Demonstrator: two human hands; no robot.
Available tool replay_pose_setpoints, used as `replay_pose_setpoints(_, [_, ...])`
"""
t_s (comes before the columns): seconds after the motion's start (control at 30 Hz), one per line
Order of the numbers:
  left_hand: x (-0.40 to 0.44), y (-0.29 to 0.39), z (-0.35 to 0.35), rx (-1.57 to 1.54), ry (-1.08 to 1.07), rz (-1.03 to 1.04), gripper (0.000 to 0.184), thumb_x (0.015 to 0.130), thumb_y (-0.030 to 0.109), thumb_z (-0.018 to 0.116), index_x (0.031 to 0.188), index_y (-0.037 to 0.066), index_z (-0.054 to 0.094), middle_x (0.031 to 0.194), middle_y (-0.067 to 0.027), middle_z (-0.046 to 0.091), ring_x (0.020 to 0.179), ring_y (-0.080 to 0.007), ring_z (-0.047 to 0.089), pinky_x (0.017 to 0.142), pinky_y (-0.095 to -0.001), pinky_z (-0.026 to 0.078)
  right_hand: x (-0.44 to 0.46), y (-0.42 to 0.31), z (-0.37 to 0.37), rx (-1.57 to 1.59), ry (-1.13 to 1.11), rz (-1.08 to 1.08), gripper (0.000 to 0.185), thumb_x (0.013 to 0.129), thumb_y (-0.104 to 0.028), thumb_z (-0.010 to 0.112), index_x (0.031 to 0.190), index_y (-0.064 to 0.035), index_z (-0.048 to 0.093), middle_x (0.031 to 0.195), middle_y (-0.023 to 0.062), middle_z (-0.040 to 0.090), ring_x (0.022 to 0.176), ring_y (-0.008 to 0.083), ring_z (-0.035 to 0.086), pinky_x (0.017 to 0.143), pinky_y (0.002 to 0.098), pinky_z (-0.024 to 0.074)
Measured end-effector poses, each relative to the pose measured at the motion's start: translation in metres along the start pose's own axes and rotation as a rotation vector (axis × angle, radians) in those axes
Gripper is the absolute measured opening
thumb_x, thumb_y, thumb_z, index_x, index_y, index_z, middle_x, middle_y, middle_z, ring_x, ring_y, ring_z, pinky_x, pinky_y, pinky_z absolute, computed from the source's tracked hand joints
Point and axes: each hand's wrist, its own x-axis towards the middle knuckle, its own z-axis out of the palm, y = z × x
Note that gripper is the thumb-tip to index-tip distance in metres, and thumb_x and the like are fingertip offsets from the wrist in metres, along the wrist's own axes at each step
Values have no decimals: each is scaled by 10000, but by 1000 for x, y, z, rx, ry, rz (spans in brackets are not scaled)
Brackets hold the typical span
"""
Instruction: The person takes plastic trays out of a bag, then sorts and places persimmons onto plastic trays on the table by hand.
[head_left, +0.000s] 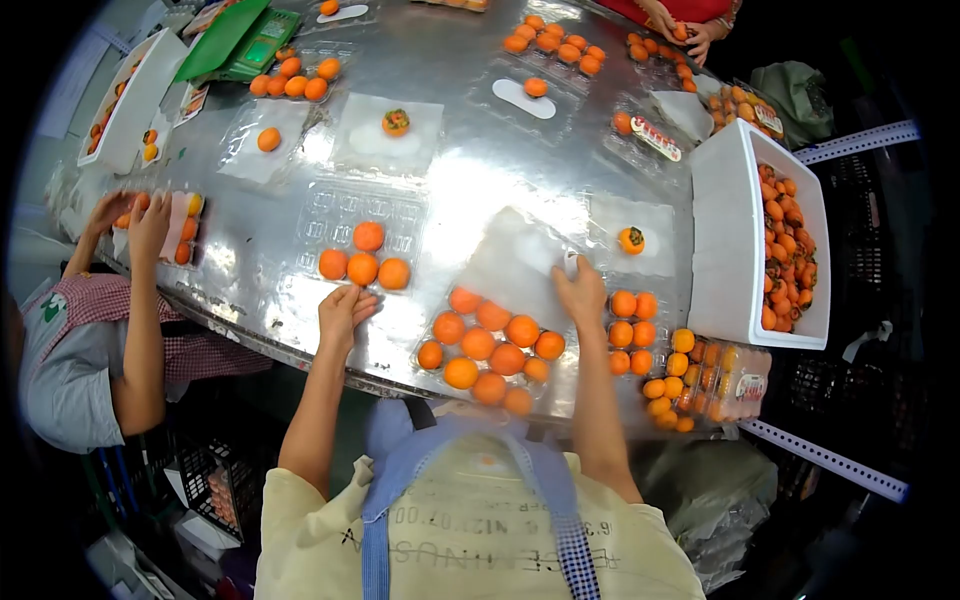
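Observation:
My left hand (345, 318) is at the front edge of a clear plastic tray (325, 215), its fingers apart and just below the orange persimmons (362, 268) in its front part. My right hand (580, 290) pinches a small white piece (571, 264) at the right edge of a translucent white sheet (505, 255); I cannot tell whether the two are joined. In front of that sheet, a group of persimmons (478, 344) sits close to the table's front edge. A single persimmon with its leafy cap (631, 240) rests on another pale sheet (655, 215) to the right.
A white foam box (715, 240) of persimmons stands on the right. Filled clear packs (735, 380) lie before it. At left, a co-worker's hands (150, 225) handle fruit by a tray; another person's hands (685, 30) hold fruit at the back. A green scale (262, 45) stands back left.

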Motion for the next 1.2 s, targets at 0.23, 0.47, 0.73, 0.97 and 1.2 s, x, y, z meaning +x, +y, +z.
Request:
replay_pose_setpoints(0.23, [-48, -4, -38, 104, 63, -135, 198, 949, 171, 488, 940, -20, 540, 866, -127, 630, 728, -205, 667, 595, -258, 570, -1, -5, 5, 3, 39, -25, 431, 740, -366, 628, 1023, -41, 612, 900, 212, 645, 860, 393, 610, 742, 469, 476])
replay_pose_setpoints(0.47, [-69, -12, -58, 159, 28, -192, 211, 946, 197, 500, 959, -14, 515, 832, -108, 613, 704, -197, 663, 578, -268, 572, 1, 1, 14, -15, 40, -53, 429, 748, -386, 618, 1003, -40, 617, 878, 219, 642, 843, 400, 609, 733, 465, 477])
replay_pose_setpoints(0.73, [-89, 4, -54, 360, 36, -218, 230, 932, 173, 518, 955, -47, 578, 816, -117, 643, 658, -172, 657, 541, -260, 555, 1, -4, 9, -29, -25, -39, 390, 751, -375, 626, 997, -73, 618, 859, 202, 641, 809, 390, 610, 695, 459, 473])
replay_pose_setpoints(0.97, [-98, 20, 37, 689, -161, 411, 175, 876, 116, 592, 988, -17, 615, 832, -61, 644, 788, -119, 615, 698, -248, 480, 0, 0, 21, -10, 38, -114, 347, 766, -345, 622, 996, -86, 616, 863, 175, 648, 789, 364, 617, 687, 447, 481])
replay_pose_setpoints(1.2, [10, -18, 147, 841, -148, 714, 377, 861, 256, 586, 1099, -36, 569, 989, -201, 628, 914, -311, 619, 808, -364, 488, -6, -7, 24, 62, 41, -167, 289, 793, -294, 602, 969, -65, 610, 927, 152, 636, 791, 352, 617, 688, 435, 484])
